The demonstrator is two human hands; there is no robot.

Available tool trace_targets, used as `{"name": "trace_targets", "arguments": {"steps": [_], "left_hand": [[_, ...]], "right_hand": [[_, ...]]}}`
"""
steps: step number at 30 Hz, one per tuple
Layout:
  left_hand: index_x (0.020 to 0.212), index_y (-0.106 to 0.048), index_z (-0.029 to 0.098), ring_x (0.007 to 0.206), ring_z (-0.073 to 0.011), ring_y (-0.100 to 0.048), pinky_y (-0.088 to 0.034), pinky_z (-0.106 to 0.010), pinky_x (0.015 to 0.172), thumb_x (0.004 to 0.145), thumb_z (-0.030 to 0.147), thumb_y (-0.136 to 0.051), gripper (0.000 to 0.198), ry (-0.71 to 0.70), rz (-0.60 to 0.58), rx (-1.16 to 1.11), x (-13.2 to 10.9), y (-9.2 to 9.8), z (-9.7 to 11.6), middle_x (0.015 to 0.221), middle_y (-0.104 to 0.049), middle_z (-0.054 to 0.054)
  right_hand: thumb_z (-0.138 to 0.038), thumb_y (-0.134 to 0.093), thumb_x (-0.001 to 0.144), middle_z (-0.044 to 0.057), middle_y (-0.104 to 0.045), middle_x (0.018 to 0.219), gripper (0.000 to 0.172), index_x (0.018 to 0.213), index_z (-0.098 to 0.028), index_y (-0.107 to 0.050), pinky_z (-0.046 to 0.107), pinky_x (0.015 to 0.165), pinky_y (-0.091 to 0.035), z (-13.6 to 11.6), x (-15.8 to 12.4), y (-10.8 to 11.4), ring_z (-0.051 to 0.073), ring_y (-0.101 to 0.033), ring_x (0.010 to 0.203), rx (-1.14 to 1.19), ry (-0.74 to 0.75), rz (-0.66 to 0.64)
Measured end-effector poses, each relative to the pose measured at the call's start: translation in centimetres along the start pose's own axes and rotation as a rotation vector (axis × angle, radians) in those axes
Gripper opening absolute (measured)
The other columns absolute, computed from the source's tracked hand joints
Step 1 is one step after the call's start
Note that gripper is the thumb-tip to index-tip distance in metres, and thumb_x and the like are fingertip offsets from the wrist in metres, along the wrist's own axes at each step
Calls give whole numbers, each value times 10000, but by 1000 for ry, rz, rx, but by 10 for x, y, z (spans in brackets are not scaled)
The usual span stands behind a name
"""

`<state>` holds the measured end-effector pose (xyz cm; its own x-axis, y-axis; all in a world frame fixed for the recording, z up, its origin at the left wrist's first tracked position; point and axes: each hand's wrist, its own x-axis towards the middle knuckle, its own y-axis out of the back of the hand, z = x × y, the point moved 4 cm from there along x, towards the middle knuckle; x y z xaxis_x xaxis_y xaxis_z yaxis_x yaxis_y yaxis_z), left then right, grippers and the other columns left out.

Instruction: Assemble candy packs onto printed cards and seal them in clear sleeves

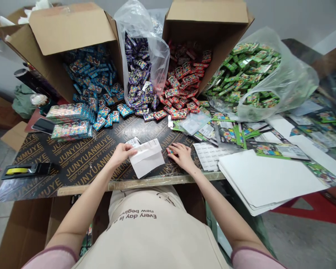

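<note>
My left hand (121,154) pinches the edge of a creased piece of white paper (148,160), which lies tilted over the table near its front edge. Behind the paper shows part of a small printed piece (133,142). My right hand (182,156) rests low over the table just right of the paper. Its fingertips are bent around a small red box (170,151), mostly hidden by the fingers. Beyond the hands lie loose red boxes (182,112), purple boxes (141,99) and blue boxes (108,117).
Two open cartons (72,33) (207,13) and clear plastic bags (164,56) (294,78) line the back. Stacked blue packs (70,121), a phone (43,126) and a tape dispenser (28,170) stand left. Sticker sheets (210,155), printed green packaging (229,132) and white sheets (268,179) lie right.
</note>
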<state>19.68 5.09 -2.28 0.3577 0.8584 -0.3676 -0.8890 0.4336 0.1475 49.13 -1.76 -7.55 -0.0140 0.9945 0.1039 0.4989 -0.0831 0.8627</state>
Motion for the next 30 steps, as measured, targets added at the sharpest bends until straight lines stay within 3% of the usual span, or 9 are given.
{"name": "trace_targets", "arguments": {"steps": [3, 5, 7, 9, 11, 14, 18, 23, 30], "left_hand": [[565, -660, 116, 471, -85, -421, -298, -219, 505, 550, 393, -724, 285, 4, -52, 36, -1, -6, 0, 476, -536, 23], [559, -661, 114, 467, -81, -411, -286, -215, 497, 565, 382, -714, 273, -9, -121, 62, 0, -18, 2, 470, -524, 26], [558, -659, 114, 468, -82, -410, -283, -214, 492, 578, 385, -704, 275, -29, -189, 80, 2, -32, 5, 472, -520, 26], [559, -656, 115, 474, -85, -411, -279, -215, 490, 599, 394, -692, 284, -63, -216, 103, 4, -45, 7, 476, -517, 25], [607, -670, 118, 490, -88, -424, -283, -214, 493, 633, 387, -682, 271, -117, -173, 112, 6, -52, 10, 499, -529, 24], [712, -680, 126, 523, -95, -461, -315, -213, 509, 651, 368, -691, 250, -171, -46, 45, 6, -51, 10, 559, -566, 20], [637, -641, 124, 507, -83, -431, -302, -213, 504, 652, 418, -684, 297, -159, 25, -44, 6, -49, 4, 539, -542, 21], [616, -656, 118, 479, -74, -407, -305, -216, 494, 624, 465, -703, 350, -88, 1, -118, 9, -55, 1, 501, -530, 23], [636, -694, 120, 487, -86, -484, -362, -214, 497, 558, 410, -784, 314, -52, 29, -174, 6, -53, 0, 535, -607, 0]], "right_hand": [[-306, -593, 841, 176, -583, 1288, 259, 1051, -192, -692, 629, 1003, -242, 14, -4, 23, 369, -454, 1244, -50, -104, 197], [-346, -626, 814, 167, -587, 1288, 311, 1083, -200, -681, 595, 1005, -291, 5, -2, 36, 348, -494, 1214, 131, -129, 230], [-395, -640, 794, 127, -650, 1200, 396, 1146, -213, -651, 488, 938, -418, -15, 4, 37, 288, -588, 1101, 453, -103, 79], [-418, -650, 772, 88, -719, 997, 376, 1071, -192, -679, 374, 778, -499, -38, 8, 30, 232, -659, 892, 726, -111, -105], [-421, -689, 721, 50, -715, 772, 297, 865, -162, -708, 300, 629, -485, -51, 9, 23, 184, -641, 686, 868, -170, -157], [-397, -760, 627, 12, -665, 631, 265, 683, -155, -665, 260, 552, -435, -54, 8, 20, 138, -576, 567, 971, -259, -78], [-371, -810, 555, -8, -647, 613, 292, 670, -157, -647, 243, 543, -412, -51, 5, 20, 116, -549, 548, 1082, -335, -50], [-461, -782, 575, -19, -619, 581, 353, 686, -154, -648, 220, 494, -364, -46, 3, 18, 97, -504, 507, 1197, -429, -69], [-504, -735, 631, -32, -574, 563, 364, 670, -160, -624, 211, 468, -330, -43, 0, 17, 87, -459, 495, 1165, -395, -75]]}}
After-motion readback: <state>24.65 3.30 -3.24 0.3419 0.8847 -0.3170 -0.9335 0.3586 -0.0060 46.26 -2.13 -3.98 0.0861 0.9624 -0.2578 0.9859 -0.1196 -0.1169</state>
